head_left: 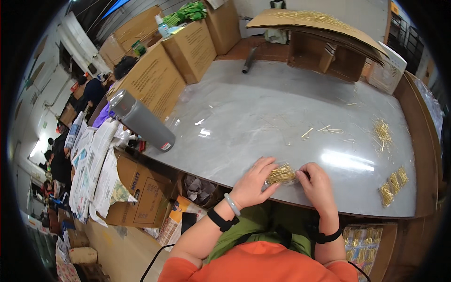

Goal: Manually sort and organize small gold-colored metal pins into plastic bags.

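Note:
A small clear bag of thin gold-coloured pins (pixel 282 174) is between my hands at the near edge of the grey tabletop (pixel 225 141). My left hand (pixel 253 184) grips the bag's left side, thumb below and fingers above. At its right end, the fingertips of my right hand (pixel 316 187) are closed in a pinch on the bag's edge. Several packed bags of pins (pixel 393 186) lie to the right of my right hand. Farther back on the right is a loose pile of gold pins (pixel 383 133), and a few single pins (pixel 330 129) are scattered mid-table.
A grey bottle (pixel 143 121) stands at the table's left edge, beside cardboard boxes (pixel 149 80). At the back are a dark tube (pixel 249 60) and a cardboard shelf (pixel 324 35) with pins on top. An open box of packed bags (pixel 364 244) sits below, near my right forearm.

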### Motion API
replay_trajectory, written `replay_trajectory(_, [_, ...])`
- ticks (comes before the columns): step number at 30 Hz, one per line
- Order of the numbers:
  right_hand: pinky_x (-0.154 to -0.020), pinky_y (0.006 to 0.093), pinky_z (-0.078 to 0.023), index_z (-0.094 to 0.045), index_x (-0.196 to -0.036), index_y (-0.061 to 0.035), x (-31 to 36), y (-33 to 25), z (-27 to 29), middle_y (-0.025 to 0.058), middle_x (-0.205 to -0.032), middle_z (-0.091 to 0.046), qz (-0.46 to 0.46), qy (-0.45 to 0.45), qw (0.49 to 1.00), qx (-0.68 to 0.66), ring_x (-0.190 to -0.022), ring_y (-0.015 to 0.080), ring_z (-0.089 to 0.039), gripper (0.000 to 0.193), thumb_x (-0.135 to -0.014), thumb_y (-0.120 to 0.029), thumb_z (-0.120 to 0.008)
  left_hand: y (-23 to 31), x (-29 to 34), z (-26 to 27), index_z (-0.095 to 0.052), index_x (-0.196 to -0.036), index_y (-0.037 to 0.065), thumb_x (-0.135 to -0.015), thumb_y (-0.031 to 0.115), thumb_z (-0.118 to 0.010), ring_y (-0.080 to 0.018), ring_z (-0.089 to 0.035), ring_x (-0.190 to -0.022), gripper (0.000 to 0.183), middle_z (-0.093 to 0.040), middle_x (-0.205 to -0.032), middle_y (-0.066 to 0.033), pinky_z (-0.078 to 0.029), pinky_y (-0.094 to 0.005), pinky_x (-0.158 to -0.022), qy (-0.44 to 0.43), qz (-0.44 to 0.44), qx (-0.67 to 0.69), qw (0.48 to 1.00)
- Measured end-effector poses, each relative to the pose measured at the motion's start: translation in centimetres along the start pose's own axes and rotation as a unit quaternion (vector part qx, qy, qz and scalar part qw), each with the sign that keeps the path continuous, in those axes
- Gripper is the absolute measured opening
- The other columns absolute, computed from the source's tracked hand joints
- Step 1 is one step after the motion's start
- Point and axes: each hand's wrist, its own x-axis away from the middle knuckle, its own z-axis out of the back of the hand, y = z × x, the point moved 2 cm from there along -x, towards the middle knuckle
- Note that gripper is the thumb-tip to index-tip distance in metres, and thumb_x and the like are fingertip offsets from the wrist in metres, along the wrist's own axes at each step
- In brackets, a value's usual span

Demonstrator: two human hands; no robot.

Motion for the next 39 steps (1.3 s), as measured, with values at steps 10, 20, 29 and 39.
replay_trajectory(10, [-0.068, 0.0383, -0.051, -0.071, -0.095, -0.0018, 0.3, 0.2, -1.0, 0.0134, -0.084, -0.064, 0.051, 0.055, 0.997, -0.027, -0.076, 0.03, -0.064, 0.013, -0.089, -0.013, -0.073, -0.2, -0.3, -0.4, -0.054, -0.133, -0.002, -0.092, 0.027, -0.069, -0.0444, -0.051, -0.131, 0.052, -0.054, -0.14, -0.0228, -0.037, -0.0504, -0.117, -0.014, -0.033, 0.003, 0.999])
replay_trajectory(20, [-0.099, 0.0463, -0.045, -0.06, -0.132, -0.0029, 3.7, -1.6, -3.1, 0.0162, -0.13, -0.062, 0.125, 0.151, 0.977, 0.081, -0.115, 0.0375, -0.058, 0.046, -0.09, -0.015, -0.073, 0.0, 0.1, -0.5, -0.054, -0.133, -0.001, -0.092, 0.031, -0.07, -0.0448, -0.049, -0.131, 0.054, -0.049, -0.143, -0.0247, -0.043, -0.0482, -0.109, 0.014, -0.035, -0.03, 0.999])
replay_trajectory(29, [-0.092, 0.0453, -0.048, -0.069, -0.117, -0.006, 1.5, -1.7, -2.6, 0.0132, -0.107, -0.068, 0.08, 0.043, 0.994, 0.063, -0.104, 0.0364, -0.06, 0.032, -0.086, -0.012, -0.075, -0.7, 0.3, -0.3, -0.051, -0.134, 0.0, -0.089, 0.032, -0.075, -0.042, -0.052, -0.124, 0.06, -0.054, -0.13, -0.0228, -0.045, -0.0462, -0.105, 0.037, -0.022, -0.008, 0.999])
replay_trajectory(39, [-0.082, 0.0424, -0.05, -0.068, -0.103, -0.0042, 0.5, -1.0, -1.4, 0.0129, -0.102, -0.064, 0.107, 0.061, 0.988, 0.091, -0.093, 0.0329, -0.061, 0.02, -0.086, -0.01, -0.075, -0.6, 0.2, 0.7, -0.053, -0.136, 0.002, -0.086, 0.023, -0.081, -0.0371, -0.054, -0.126, 0.061, -0.055, -0.135, -0.0196, -0.047, -0.0426, -0.105, 0.024, -0.042, 0.072, 0.996])
